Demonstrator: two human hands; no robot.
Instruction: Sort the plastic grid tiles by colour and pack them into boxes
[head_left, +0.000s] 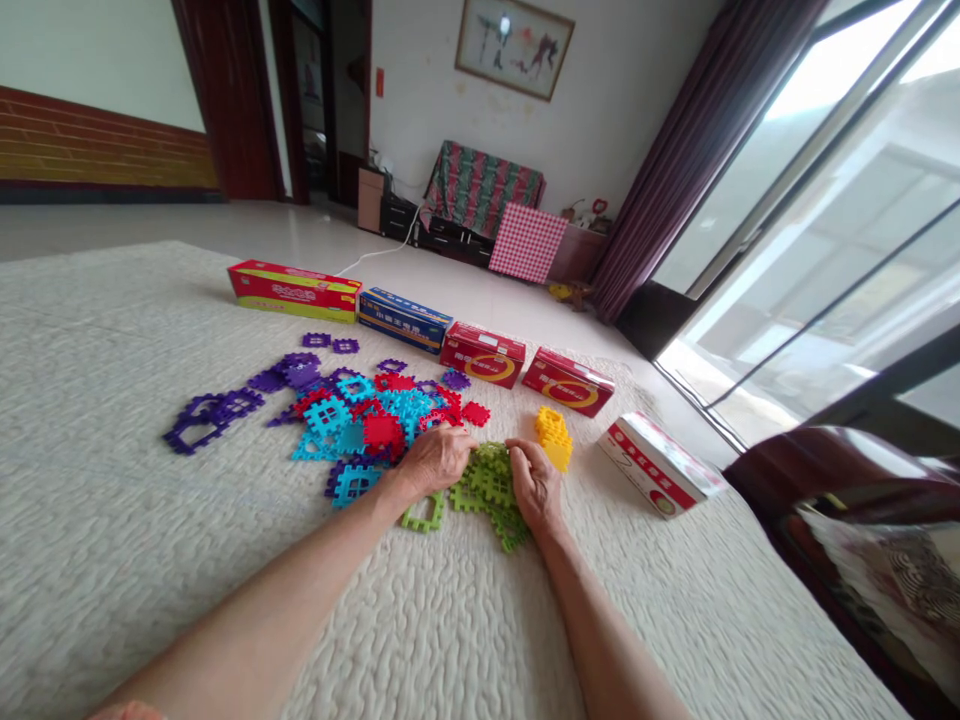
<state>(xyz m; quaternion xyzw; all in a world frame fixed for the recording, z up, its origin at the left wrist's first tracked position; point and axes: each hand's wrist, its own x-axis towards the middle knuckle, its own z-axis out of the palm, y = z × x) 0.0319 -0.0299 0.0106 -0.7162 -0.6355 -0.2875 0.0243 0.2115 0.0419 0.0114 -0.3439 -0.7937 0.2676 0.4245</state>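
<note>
My left hand (437, 459) and my right hand (535, 482) meet over a heap of green interlocking plastic tiles (491, 480) on a cream quilted bed cover (150, 520). Both hands have their fingers curled on green tiles at the top of the heap. One green tile (422, 515) lies loose by my left wrist. A small stack of yellow tiles (553, 437) stands just beyond my right hand. Red, cyan and purple tiles (360, 415) are scattered to the left of my left hand.
Several cardboard boxes line the far side: a long red one (294, 290), a blue one (403, 319), two red ones (482, 354) (568, 381) and a white and red one (660, 465). A dark wooden bed edge (840, 480) and a window lie to the right.
</note>
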